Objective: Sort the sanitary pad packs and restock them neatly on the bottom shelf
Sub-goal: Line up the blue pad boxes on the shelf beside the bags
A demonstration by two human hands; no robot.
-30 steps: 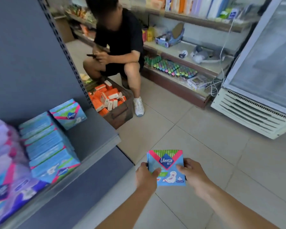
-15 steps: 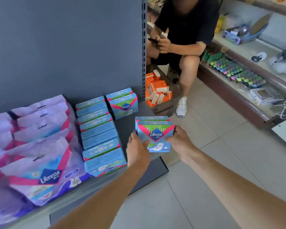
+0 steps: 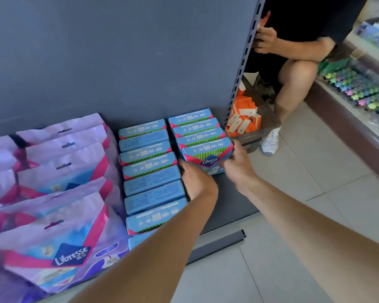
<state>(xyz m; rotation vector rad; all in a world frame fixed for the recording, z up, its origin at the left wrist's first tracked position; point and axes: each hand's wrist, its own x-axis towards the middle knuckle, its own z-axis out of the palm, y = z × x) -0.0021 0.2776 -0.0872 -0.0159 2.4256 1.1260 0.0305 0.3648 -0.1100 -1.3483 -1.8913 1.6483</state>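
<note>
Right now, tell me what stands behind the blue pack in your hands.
Three more blue packs stand in a row behind the held pack, then the grey back panel. Only their tops show; their fronts are covered.

So past the perforated grey upright (image 3: 241,68) there's another person (image 3: 304,29) in a black top crouching on the pale tiled floor (image 3: 315,215), one bare knee up, white sneaker (image 3: 270,141) planted just beside a brown box (image 3: 267,114). That box is stuffed with small orange-and-white cartons (image 3: 244,119), all jumbled at angles. Over on the right edge there's a low display ledge with a brown front (image 3: 348,127), and rows of little multicoloured items (image 3: 359,92) sit along it, too blurry to say what. Some blue-purple packaging (image 3: 374,33) is up in the top right corner. A dark grey strip (image 3: 217,248) also lies flat on the tiles.
</note>
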